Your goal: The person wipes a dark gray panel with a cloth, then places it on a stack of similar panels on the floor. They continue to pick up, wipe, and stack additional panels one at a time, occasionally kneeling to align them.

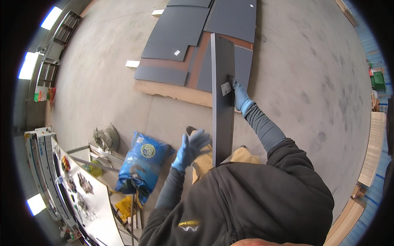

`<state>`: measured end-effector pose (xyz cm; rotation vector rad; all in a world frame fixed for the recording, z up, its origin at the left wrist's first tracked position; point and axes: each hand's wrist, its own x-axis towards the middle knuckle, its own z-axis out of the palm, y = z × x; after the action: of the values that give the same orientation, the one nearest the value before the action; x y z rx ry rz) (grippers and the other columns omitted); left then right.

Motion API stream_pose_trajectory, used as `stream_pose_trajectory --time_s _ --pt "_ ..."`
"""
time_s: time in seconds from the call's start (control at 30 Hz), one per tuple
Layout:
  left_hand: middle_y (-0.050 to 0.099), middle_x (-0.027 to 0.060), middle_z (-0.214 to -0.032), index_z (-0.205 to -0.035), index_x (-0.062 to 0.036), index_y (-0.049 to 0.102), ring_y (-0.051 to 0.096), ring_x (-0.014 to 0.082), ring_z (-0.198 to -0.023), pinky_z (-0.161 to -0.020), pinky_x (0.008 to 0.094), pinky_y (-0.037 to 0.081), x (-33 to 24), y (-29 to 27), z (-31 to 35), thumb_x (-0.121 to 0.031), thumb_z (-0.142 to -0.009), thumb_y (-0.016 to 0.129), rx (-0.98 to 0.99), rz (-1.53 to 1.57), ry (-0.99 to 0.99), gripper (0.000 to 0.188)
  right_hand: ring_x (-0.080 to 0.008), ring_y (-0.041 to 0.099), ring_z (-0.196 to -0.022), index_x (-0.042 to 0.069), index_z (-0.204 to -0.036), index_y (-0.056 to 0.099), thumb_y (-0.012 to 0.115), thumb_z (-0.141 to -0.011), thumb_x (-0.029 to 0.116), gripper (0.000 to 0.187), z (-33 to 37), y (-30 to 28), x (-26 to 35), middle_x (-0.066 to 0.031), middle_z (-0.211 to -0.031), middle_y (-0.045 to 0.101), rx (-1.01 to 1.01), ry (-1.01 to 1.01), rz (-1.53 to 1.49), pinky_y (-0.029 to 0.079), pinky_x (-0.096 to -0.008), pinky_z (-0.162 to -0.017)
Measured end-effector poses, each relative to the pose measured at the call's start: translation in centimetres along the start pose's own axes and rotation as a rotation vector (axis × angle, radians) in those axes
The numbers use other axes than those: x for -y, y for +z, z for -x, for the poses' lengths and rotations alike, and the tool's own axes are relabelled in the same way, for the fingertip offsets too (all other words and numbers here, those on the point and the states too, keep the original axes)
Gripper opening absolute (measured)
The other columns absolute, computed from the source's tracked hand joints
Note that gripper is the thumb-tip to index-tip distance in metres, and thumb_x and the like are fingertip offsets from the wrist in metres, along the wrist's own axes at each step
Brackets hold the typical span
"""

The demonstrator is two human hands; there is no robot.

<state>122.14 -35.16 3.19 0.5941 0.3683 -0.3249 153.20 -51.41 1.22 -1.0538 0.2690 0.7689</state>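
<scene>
A long dark grey panel [223,119] stands on its narrow side in front of me, its near end close to my jacket. A white label [225,88] is stuck on its face. My right hand [241,95], in a blue glove, grips the panel's right edge; some fingertips are hidden or dark against it. My left hand [191,149], also gloved in blue, is held to the left of the panel with its fingers spread, touching nothing. Beyond the panel, several flat grey boards [174,33] lie on a brown sheet over a pallet-like stack [176,93].
On my left lie a full blue plastic bag [141,164] and a grey sack-lined bin [107,137]. A white-topped table [96,201] with small items stands at the lower left. Long wooden or cardboard pieces [372,149] line the right side. Metal shelving [61,33] is at the far left.
</scene>
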Motion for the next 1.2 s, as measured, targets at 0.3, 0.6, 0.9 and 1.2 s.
stream_pose_trajectory --time_s 0.3,0.6,0.9,1.2 --pt "0.049 0.0131 -0.159 -0.161 -0.0140 0.040 0.037 0.0353 -0.154 -0.123 0.0593 0.032 -0.8 -11.3 -5.0 -0.044 -0.110 0.052 -0.144 0.057 0.113 0.060 -0.0313 0.054 -0.139 -0.004 -0.145 0.057 0.068 -0.094 0.070 0.091 -22.4 3.5 -10.2 -0.0212 -0.152 0.057 -0.662 0.127 0.180 0.043 -0.0442 -0.115" --pt "0.069 0.0070 -0.113 -0.126 -0.0057 0.062 0.069 0.0196 -0.102 -0.095 0.0469 0.063 1.6 -26.9 -25.6 -0.013 -0.106 0.065 -0.887 0.290 0.211 0.021 -0.0303 0.061 -0.129 -0.006 -0.135 0.060 0.067 -0.096 0.067 0.083 -44.0 0.5 -18.8 -0.0215 -0.139 0.066 -0.645 0.034 0.376 0.046 -0.0481 -0.112" --pt "0.071 0.0100 -0.109 -0.126 -0.0003 0.064 0.073 0.0245 -0.098 -0.092 0.0457 0.065 5.3 -47.2 -44.7 -0.016 -0.105 0.065 -0.767 0.268 0.311 0.026 -0.0338 0.051 -0.143 -0.008 -0.143 0.053 0.070 -0.101 0.039 0.065 -66.8 -9.9 -28.4 -0.0282 -0.154 0.053 -0.502 0.060 0.575 0.039 -0.0402 -0.118" --pt "0.071 0.0080 -0.110 -0.122 -0.0035 0.067 0.074 0.0245 -0.099 -0.088 0.0435 0.066 4.8 -58.4 -56.4 -0.017 -0.104 0.067 -0.687 0.163 0.348 0.023 -0.0353 0.053 -0.141 -0.009 -0.141 0.058 0.066 -0.101 0.034 0.060 -80.2 -14.2 -29.6 -0.0282 -0.154 0.054 -0.438 0.054 0.722 0.040 -0.0408 -0.117"
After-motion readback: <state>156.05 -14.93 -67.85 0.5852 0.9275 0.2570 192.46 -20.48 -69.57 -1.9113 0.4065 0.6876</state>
